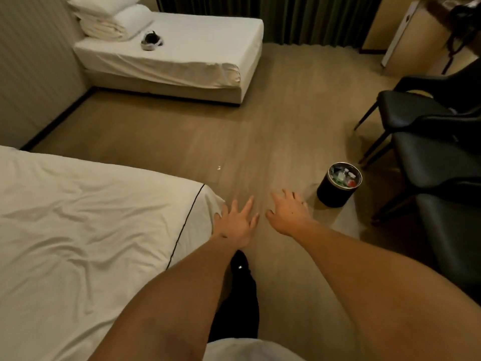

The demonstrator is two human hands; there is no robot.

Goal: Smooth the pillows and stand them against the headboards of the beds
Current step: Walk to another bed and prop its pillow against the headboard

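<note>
Two white pillows (114, 11) lie stacked on folded bedding at the head of the far bed (208, 40), against the striped headboard wall. The near bed (78, 217) fills the lower left, its white sheet wrinkled; no pillow shows on it. My left hand (235, 222) reaches forward with spread fingers, beside the near bed's foot corner and holding nothing. My right hand (289, 212) is stretched out next to it over the floor, fingers apart and empty.
A small dark object (152, 40) lies on the far bed near the pillows. A black waste bin (338, 185) with rubbish stands on the wooden floor at right. Black chairs (429, 152) line the right side. Dark curtains (260, 11) hang at the back.
</note>
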